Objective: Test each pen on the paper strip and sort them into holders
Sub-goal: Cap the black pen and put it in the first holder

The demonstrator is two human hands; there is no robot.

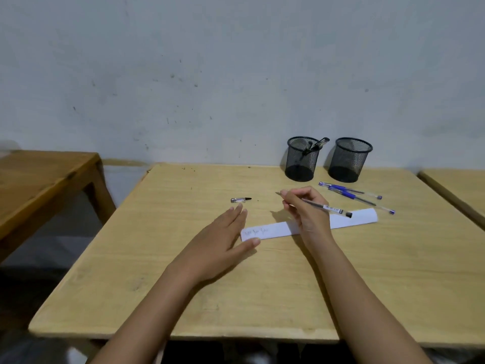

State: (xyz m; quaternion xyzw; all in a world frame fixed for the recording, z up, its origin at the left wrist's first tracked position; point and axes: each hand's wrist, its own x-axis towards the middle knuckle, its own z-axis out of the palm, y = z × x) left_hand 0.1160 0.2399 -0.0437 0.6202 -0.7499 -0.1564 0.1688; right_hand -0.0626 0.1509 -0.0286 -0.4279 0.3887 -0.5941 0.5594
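My right hand (305, 208) grips a clear black-ink pen (328, 207) above the white paper strip (278, 228), with the tip pointing away to the left. Faint scribbles mark the strip's left end. My left hand (223, 235) lies flat with fingers apart, its thumb on the strip's left corner. A loose pen cap (240, 199) lies just beyond my left fingertips. Two blue pens (354, 194) lie right of my right hand. At the back stand two black mesh holders: the left holder (301, 160) contains pens, and the right holder (350, 160) looks empty.
The light wooden table (236, 285) carries everything and ends at a grey wall behind. A darker wooden table (44, 179) stands to the left across a gap. Another light table's edge (456, 190) shows at the far right.
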